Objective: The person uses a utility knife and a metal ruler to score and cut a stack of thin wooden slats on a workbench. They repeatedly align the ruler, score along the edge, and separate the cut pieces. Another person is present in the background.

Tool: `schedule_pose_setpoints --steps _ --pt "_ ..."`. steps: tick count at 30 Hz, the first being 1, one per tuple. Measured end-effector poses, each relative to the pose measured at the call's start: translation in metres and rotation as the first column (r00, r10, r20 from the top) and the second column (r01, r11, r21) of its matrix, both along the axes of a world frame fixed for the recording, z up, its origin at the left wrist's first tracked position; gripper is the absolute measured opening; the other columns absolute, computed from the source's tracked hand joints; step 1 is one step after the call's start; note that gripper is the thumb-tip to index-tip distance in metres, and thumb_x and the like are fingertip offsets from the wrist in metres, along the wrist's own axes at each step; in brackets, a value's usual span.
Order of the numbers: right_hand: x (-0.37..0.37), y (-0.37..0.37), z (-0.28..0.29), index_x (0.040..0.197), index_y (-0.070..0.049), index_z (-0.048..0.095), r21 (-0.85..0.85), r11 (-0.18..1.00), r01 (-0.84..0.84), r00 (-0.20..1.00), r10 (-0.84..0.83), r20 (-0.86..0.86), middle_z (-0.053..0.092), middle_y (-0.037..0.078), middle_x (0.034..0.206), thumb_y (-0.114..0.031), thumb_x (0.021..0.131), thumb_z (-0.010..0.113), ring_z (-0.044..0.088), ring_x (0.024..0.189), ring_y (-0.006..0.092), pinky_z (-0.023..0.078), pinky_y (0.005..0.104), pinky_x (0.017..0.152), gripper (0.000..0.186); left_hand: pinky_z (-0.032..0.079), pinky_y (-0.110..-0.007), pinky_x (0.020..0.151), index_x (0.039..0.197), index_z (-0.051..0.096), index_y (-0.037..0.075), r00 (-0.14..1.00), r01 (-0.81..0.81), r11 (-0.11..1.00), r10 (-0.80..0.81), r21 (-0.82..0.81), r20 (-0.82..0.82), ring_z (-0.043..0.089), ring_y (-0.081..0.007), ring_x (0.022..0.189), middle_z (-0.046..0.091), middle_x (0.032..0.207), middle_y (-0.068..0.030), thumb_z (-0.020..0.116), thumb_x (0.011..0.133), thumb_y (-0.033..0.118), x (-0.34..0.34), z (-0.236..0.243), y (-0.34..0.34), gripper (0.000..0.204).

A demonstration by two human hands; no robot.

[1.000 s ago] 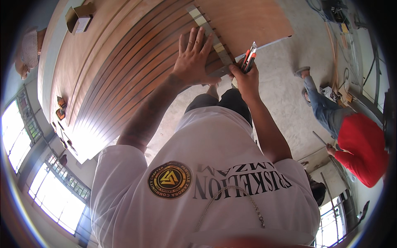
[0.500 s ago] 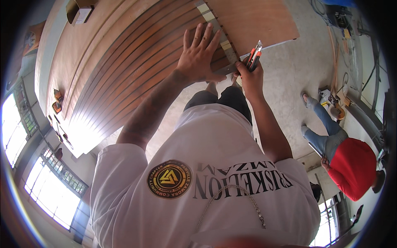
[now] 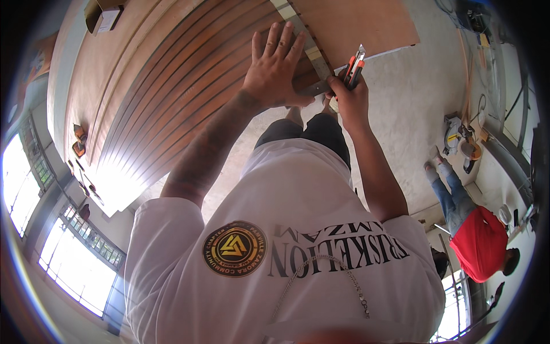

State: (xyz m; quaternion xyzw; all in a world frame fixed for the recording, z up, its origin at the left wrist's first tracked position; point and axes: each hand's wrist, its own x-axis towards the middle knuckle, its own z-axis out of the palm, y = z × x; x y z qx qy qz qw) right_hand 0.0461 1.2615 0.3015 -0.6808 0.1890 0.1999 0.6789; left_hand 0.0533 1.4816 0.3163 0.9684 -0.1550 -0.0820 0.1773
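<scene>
My left hand (image 3: 275,69) lies with fingers spread on a reddish-brown wood panel (image 3: 189,86) lined with dark parallel grooves. Beside its fingertips, a flat grey strip with pale patches (image 3: 314,53) runs along the panel's right edge. A short grey metal piece (image 3: 315,89) meets the strip at its near end, close to my left thumb. At that corner, my right hand (image 3: 351,100) is closed around a hand tool (image 3: 355,66) with red-and-black grips and a silver tip pointing up and away. Whether its fingers also pinch the strip's end is hard to see.
A plain brown board (image 3: 355,26) extends beyond the strip. An open cardboard box (image 3: 106,16) sits at the far left; an orange-and-black power tool (image 3: 79,140) lies at the panel's left. To the right, a person in red (image 3: 480,243) is near tools on the floor (image 3: 461,140).
My hands stay in nearly the same places, the right one still gripping the tool. The person in red has shifted, with legs now closer together. The view has tilted slightly.
</scene>
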Motion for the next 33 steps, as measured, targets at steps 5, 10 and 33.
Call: schedule_pose_setpoints --steps 5,10,33 --pt "0.001 -0.001 0.003 0.088 -0.003 0.055 0.044 0.999 0.011 0.999 -0.009 -0.033 0.061 0.005 0.076 -0.008 0.090 0.075 0.067 0.065 0.0144 0.058 0.0315 0.063 0.021 0.006 -0.072 0.125 0.166 0.027 0.005 0.999 0.002 1.000 -0.002 -0.010 0.033 0.014 -0.0507 0.161 0.023 0.170 -0.0293 0.090 0.054 0.076 0.001 -0.001 -0.001 0.147" --pt "0.000 -0.005 0.002 0.089 -0.003 0.055 0.112 0.993 0.021 0.996 -0.010 -0.090 0.064 0.006 0.079 -0.008 0.091 0.075 0.071 0.070 0.0157 0.058 0.0313 0.065 0.020 0.007 -0.071 0.126 0.167 0.028 0.006 1.000 0.010 1.000 -0.010 -0.008 0.021 0.013 -0.0505 0.161 0.022 0.170 -0.0292 0.090 0.055 0.075 0.003 -0.001 0.002 0.146" --pt "0.000 0.003 0.005 0.096 -0.001 0.056 -0.035 0.999 0.026 0.996 -0.029 -0.082 0.064 0.006 0.082 -0.006 0.094 0.074 0.065 0.068 0.0117 0.059 0.0299 0.064 0.019 0.007 -0.072 0.126 0.168 0.026 0.006 0.995 -0.027 0.997 0.021 -0.071 -0.094 0.014 -0.0501 0.161 0.021 0.172 -0.0282 0.092 0.056 0.062 0.004 0.004 0.003 0.141"
